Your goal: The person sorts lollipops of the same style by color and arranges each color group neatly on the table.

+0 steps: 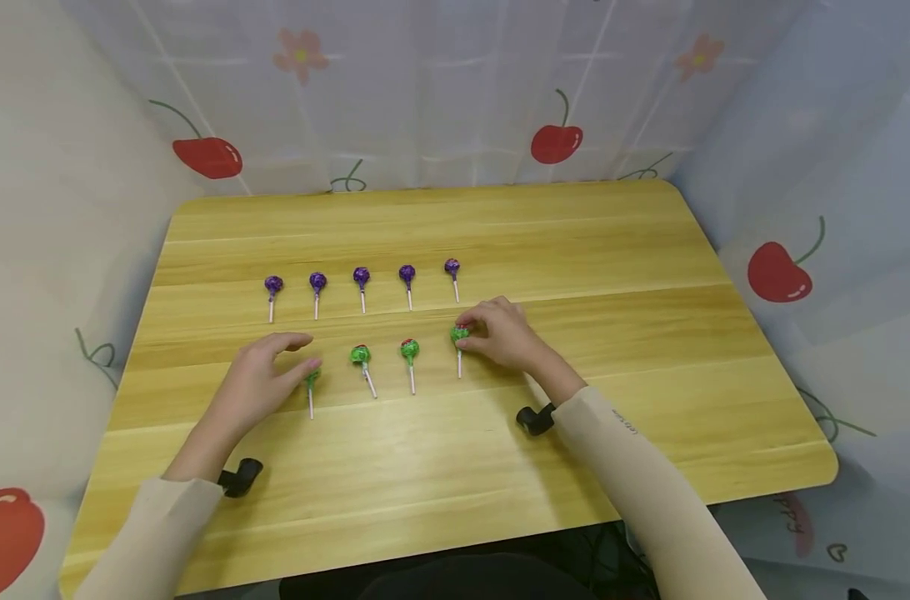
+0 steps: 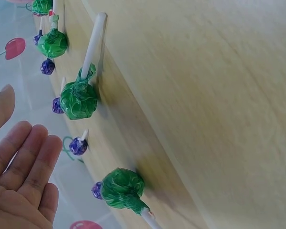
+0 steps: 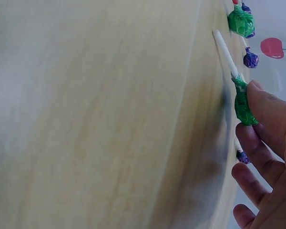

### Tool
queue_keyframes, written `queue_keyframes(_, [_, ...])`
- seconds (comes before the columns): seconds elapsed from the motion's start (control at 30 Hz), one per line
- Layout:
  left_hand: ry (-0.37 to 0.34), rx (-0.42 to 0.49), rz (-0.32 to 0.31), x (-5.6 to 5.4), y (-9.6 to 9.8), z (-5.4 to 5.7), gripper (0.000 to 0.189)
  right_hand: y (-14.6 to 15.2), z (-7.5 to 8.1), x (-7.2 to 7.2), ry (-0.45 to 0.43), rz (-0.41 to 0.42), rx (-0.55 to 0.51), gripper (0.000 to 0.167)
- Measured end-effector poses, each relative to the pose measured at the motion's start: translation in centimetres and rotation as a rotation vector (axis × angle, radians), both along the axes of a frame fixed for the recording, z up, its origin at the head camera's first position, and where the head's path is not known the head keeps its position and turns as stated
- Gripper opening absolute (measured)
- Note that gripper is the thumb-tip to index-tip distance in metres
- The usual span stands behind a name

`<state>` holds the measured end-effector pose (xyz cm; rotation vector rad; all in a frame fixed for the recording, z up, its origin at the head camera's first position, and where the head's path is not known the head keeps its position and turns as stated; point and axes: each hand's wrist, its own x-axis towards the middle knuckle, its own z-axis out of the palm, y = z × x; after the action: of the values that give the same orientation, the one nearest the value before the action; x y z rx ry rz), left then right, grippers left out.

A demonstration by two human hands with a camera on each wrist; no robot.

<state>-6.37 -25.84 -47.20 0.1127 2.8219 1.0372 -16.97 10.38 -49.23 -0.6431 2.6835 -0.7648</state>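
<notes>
My right hand [image 1: 506,335] pinches the ball of a green-wrapped lollipop [image 3: 243,105] between thumb and fingertips, at the right end of the front row. Its white stick [image 3: 225,53] points toward me along the table. The left hand [image 1: 254,385] is held over the row's left end, thumb and fingers apart. Beside its thumb tip is another green lollipop [image 1: 312,380], partly covered by the thumb in the head view. In the left wrist view the fingers [image 2: 26,164] are spread and hold nothing. Between the hands lie two more green lollipops [image 1: 361,355].
Behind the green row, several purple-wrapped lollipops [image 1: 361,277] lie in a line, sticks toward me. All rest on a wooden table [image 1: 425,467]. A curtain with cherry prints [image 1: 455,100] hangs along the back and sides. Black wrist devices [image 1: 536,419] sit under both forearms.
</notes>
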Motion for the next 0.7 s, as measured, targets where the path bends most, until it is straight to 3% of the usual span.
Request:
queue_keyframes(0.47, [0.006,0.005,-0.002,0.2,0.3,-0.5,0.050,0.4,-0.7,0.4,-0.002,0.006,-0.009,0.035])
queue_keyframes(0.7, [0.034,-0.006,-0.002,0.6,0.6,-0.2,0.046,0.6,-0.2,1.1,0.021,-0.017,-0.021,0.051])
